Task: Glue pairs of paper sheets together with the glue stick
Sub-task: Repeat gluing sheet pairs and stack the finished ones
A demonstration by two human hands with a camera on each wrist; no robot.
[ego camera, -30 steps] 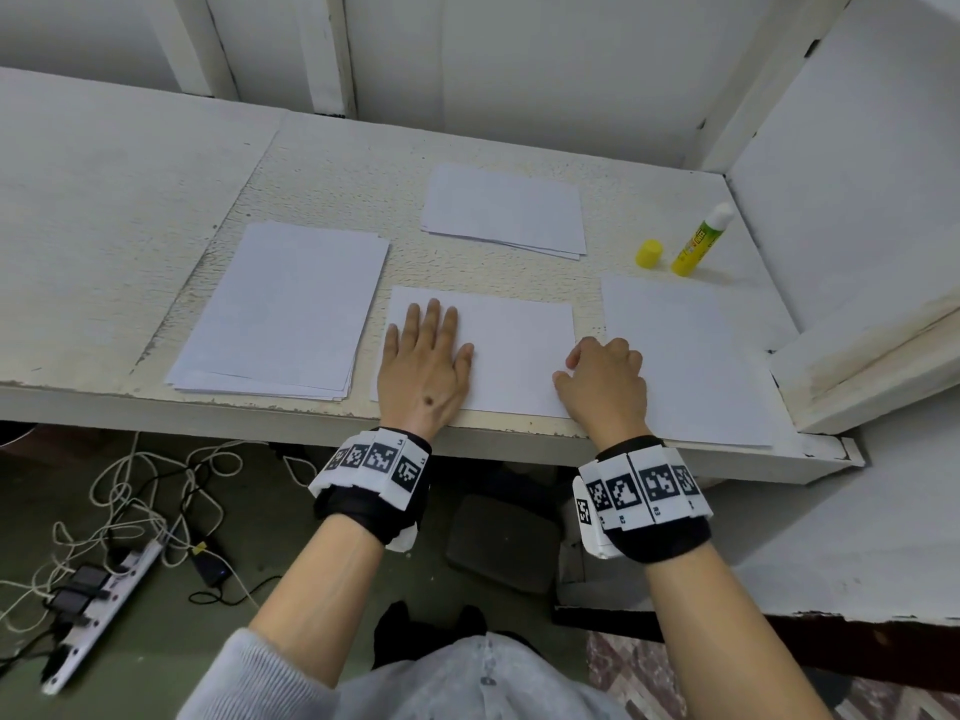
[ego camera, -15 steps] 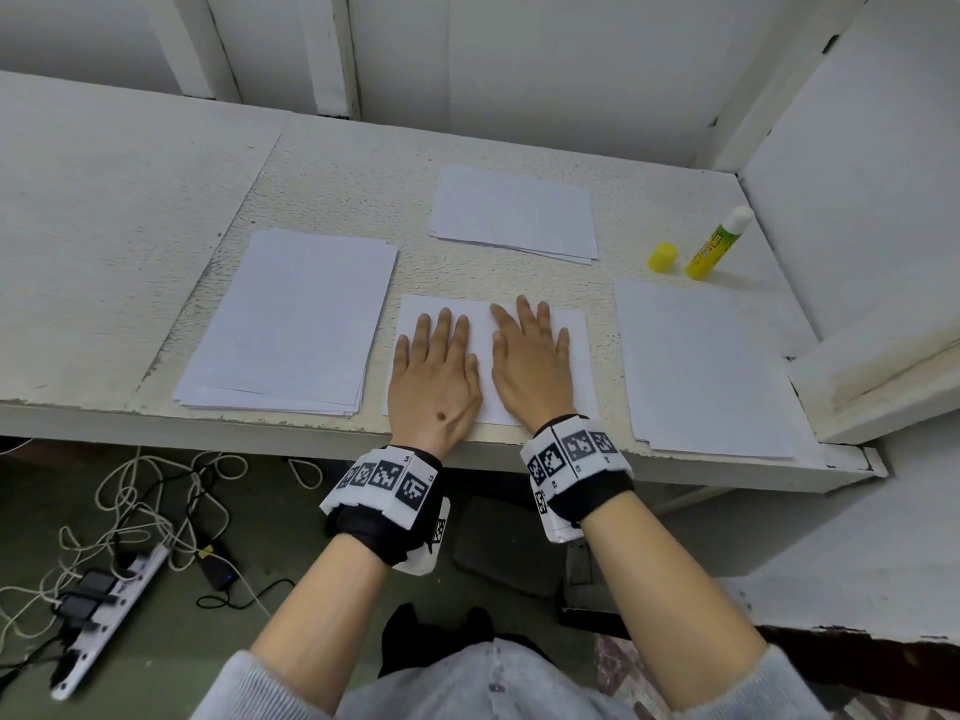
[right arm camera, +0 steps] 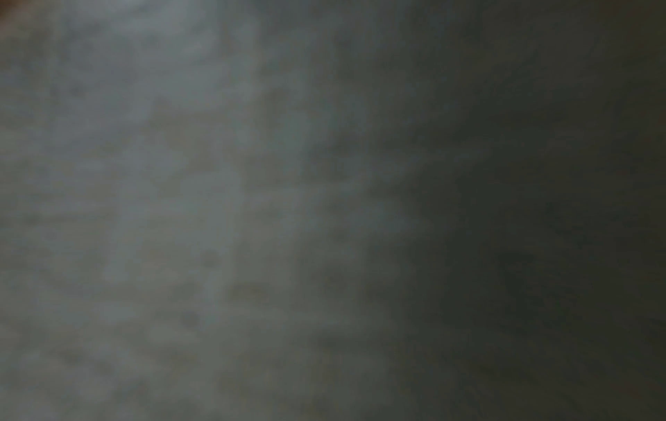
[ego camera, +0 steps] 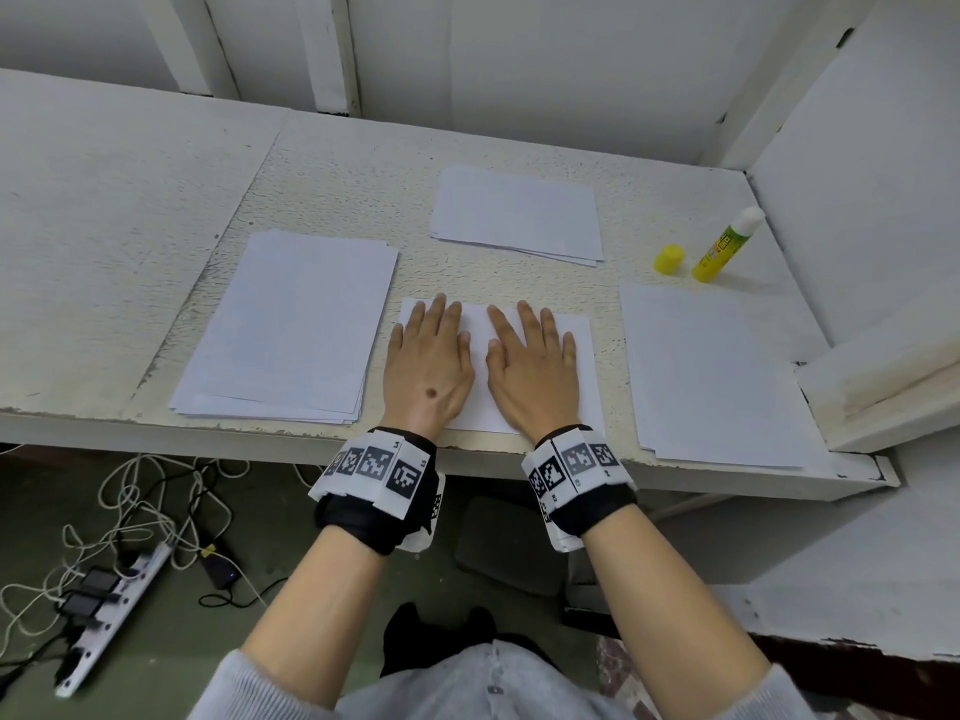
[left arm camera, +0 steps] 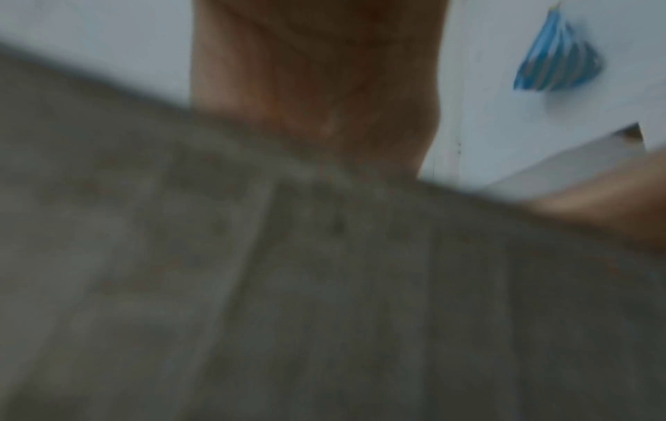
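We see both hands lying flat, palms down, side by side on the middle sheet [ego camera: 579, 387] at the near edge of the table [ego camera: 130, 210]. The left hand [ego camera: 428, 366] covers the sheet's left part, the right hand [ego camera: 535, 376] its centre; the fingers of both are straight and grasp nothing, and the thumbs nearly meet with a strip of paper showing between them. Just beyond the left hand's outer side lies a larger stack of paper [ego camera: 291, 324]. Past the right hand's outer side lies another stack [ego camera: 711, 376], apart from the sheet under the hands. Ahead of the fingertips, farther back, sits a third stack [ego camera: 517, 215]. The glue stick [ego camera: 727, 244] lies uncapped well ahead and to the right of the right hand, its yellow cap [ego camera: 668, 259] just beside it. Both wrist views are too blurred or dark to tell us more.
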